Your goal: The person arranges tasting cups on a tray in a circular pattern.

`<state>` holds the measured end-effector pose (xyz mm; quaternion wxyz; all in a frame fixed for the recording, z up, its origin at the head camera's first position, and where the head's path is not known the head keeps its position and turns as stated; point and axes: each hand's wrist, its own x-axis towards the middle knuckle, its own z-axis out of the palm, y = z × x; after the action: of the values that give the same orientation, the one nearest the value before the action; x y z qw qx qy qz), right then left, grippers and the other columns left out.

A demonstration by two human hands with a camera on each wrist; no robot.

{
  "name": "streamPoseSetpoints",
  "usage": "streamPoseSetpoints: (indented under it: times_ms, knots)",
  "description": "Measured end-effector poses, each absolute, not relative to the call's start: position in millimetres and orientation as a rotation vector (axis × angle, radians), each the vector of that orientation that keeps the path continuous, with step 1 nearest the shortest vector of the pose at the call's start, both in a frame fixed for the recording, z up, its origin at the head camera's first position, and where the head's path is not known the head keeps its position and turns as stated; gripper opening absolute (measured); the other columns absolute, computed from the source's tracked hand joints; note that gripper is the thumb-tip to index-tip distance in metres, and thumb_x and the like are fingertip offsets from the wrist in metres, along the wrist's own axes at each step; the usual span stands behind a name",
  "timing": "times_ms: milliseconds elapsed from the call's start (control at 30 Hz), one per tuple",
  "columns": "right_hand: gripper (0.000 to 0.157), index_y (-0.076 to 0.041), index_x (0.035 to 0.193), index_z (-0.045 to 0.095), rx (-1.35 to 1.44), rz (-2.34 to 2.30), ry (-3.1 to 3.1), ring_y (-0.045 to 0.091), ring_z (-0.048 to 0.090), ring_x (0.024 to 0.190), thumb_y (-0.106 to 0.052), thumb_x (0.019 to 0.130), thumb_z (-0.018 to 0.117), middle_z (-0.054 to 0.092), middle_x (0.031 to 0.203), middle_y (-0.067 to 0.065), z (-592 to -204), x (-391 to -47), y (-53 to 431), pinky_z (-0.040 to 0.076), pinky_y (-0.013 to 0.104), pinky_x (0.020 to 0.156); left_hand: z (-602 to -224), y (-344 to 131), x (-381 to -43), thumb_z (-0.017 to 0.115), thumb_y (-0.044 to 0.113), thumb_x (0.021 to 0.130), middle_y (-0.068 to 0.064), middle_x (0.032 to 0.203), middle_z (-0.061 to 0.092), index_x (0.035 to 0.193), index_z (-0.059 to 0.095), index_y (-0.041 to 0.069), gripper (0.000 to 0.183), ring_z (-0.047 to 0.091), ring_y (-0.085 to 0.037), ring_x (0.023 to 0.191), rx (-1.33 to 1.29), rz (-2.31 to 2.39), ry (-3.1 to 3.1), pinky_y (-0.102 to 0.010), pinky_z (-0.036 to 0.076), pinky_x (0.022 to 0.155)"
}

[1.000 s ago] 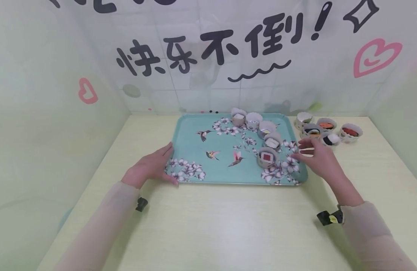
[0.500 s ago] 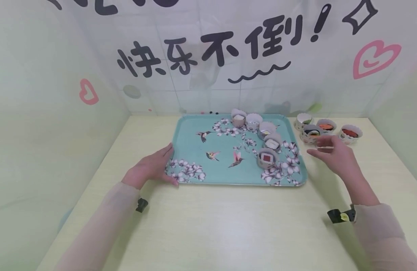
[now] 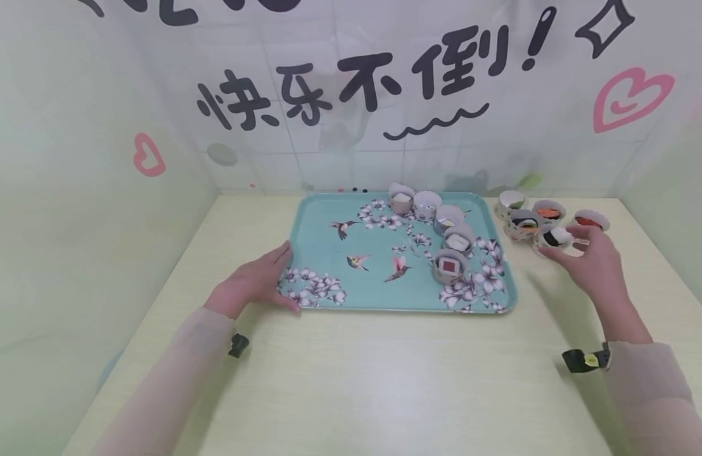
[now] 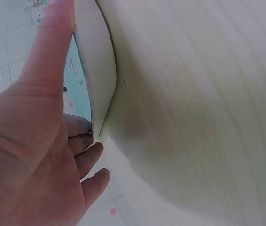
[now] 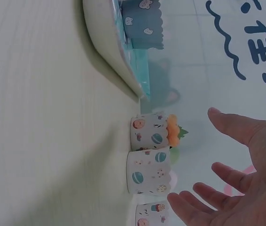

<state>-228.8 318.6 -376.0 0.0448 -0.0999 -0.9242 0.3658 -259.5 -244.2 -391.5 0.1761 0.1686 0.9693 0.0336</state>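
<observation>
My left hand [image 3: 254,278] rests against the left edge of a teal tray [image 3: 319,244] printed with birds and blossoms. In the left wrist view, the thumb [image 4: 48,52] lies along the tray's rim and the other fingers touch its corner. My right hand [image 3: 599,263] hovers over the right-hand group of paper cups, fingers spread. Closest to it is a paper cup [image 3: 543,245] holding a white piece with a black band, like a sushi piece. The right wrist view has the hand's fingers apart above a patterned paper cup [image 5: 148,172], with nothing between them.
Several paper cups line the tray's right half, one [image 3: 449,266] with a red-and-white square piece inside. Beside the tray stand more cups: one with a dark roll [image 3: 523,226], one with an orange piece [image 3: 549,211], one with a red piece [image 3: 590,221]. A lettered sheet [image 3: 357,139] hangs behind.
My right hand has moved rightward from the tray's right edge to over the cup with the black-banded piece. My left hand stays at the tray's left edge.
</observation>
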Motion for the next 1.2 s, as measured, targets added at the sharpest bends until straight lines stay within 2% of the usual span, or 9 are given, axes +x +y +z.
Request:
streamPoseSetpoints:
  times_ms: [267, 467, 600, 733, 833, 1000, 1200]
  knots:
    - [0.087, 0.004, 0.154, 0.018, -0.328, 1.142, -2.775, 0.061, 0.036, 0.134, -0.034, 0.094, 0.068, 0.027, 0.154, 0.037, -383.7, -241.6, 328.1, 0.037, 0.069, 0.106, -392.1, -244.7, -259.4, 0.075, 0.078, 0.059, -0.018, 0.168, 0.001, 0.159, 0.009, 0.001, 0.142, 0.013, -0.041, 0.154, 0.471, 0.101, 2.743, -0.058, 0.029, 0.121]
    - [0.093, 0.01, 0.154, 0.012, -0.378, 1.18, -2.848, 0.058, 0.033, 0.137, -0.039, 0.095, 0.065, 0.021, 0.158, 0.036, -387.2, -252.2, 333.0, 0.037, 0.067, 0.108, -391.3, -244.2, -258.8, 0.076, 0.078, 0.059, -0.018, 0.168, 0.001, 0.159, 0.009, 0.002, 0.143, 0.013, -0.041, 0.154, 0.466, 0.107, 2.743, -0.057, 0.029, 0.121]
    - [0.097, 0.015, 0.152, 0.011, -0.412, 1.131, -2.945, 0.058, 0.034, 0.136, -0.045, 0.095, 0.062, 0.022, 0.155, 0.04, -389.7, -258.5, 337.7, 0.036, 0.066, 0.108, -391.9, -244.3, -258.5, 0.075, 0.078, 0.058, -0.018, 0.168, 0.002, 0.16, 0.009, 0.002, 0.143, 0.013, -0.041, 0.154, 0.465, 0.11, 2.745, -0.058, 0.029, 0.121]
    - [0.093, 0.018, 0.15, 0.015, -0.387, 1.092, -2.993, 0.056, 0.036, 0.131, -0.042, 0.095, 0.062, 0.029, 0.149, 0.044, -392.6, -264.3, 341.1, 0.037, 0.067, 0.105, -391.1, -244.4, -258.5, 0.075, 0.079, 0.058, -0.018, 0.168, 0.002, 0.159, 0.01, 0.002, 0.143, 0.013, -0.041, 0.154, 0.471, 0.107, 2.748, -0.057, 0.029, 0.121]
    - [0.089, 0.018, 0.149, 0.018, -0.384, 1.083, -2.997, 0.056, 0.037, 0.129, -0.038, 0.096, 0.062, 0.032, 0.146, 0.044, -393.9, -266.9, 342.4, 0.037, 0.067, 0.104, -390.3, -244.1, -258.2, 0.076, 0.078, 0.059, -0.018, 0.168, 0.002, 0.159, 0.01, 0.002, 0.142, 0.014, -0.041, 0.154, 0.471, 0.111, 2.748, -0.057, 0.029, 0.121]
    - [0.091, 0.014, 0.151, 0.014, -0.455, 1.122, -2.991, 0.057, 0.034, 0.132, -0.038, 0.096, 0.063, 0.028, 0.147, 0.045, -396.2, -268.9, 344.1, 0.036, 0.067, 0.106, -390.1, -244.0, -258.4, 0.076, 0.078, 0.058, -0.018, 0.169, 0.001, 0.16, 0.009, 0.002, 0.143, 0.013, -0.041, 0.154, 0.461, 0.112, 2.743, -0.057, 0.028, 0.121]
    - [0.087, 0.014, 0.148, 0.016, -0.47, 1.15, -2.961, 0.054, 0.038, 0.127, -0.038, 0.096, 0.062, 0.032, 0.145, 0.043, -397.8, -269.5, 344.6, 0.039, 0.063, 0.098, -391.2, -244.1, -259.0, 0.075, 0.079, 0.058, -0.018, 0.169, 0.001, 0.16, 0.008, 0.003, 0.144, 0.012, -0.04, 0.154, 0.458, 0.115, 2.741, -0.057, 0.028, 0.122]
